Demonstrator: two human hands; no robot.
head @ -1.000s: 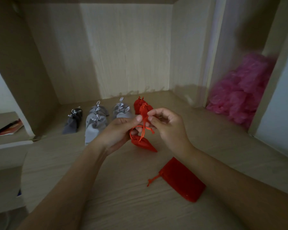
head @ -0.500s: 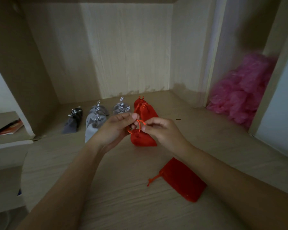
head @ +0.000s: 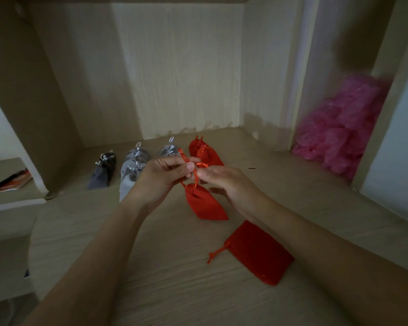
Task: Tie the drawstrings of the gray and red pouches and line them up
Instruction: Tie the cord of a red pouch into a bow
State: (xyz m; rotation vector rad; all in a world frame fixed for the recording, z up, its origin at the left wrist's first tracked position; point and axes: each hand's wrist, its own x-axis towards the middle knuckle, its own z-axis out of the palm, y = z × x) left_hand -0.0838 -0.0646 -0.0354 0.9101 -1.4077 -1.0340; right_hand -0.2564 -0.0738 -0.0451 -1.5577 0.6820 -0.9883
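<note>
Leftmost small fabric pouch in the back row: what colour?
The leftmost pouch is dark gray; head view.

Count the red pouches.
4. The held pouch hangs from the left hand and right hand; the flat pouch lies nearest the camera; two tied pouches sit behind the hands. Others may be hidden.

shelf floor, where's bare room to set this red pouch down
Bare wood: right of the tied red pouches, up to the pink heap; and in front of the gray pouches, left of your left arm. Crowded: the back row; front centre holds the flat red pouch.
</note>
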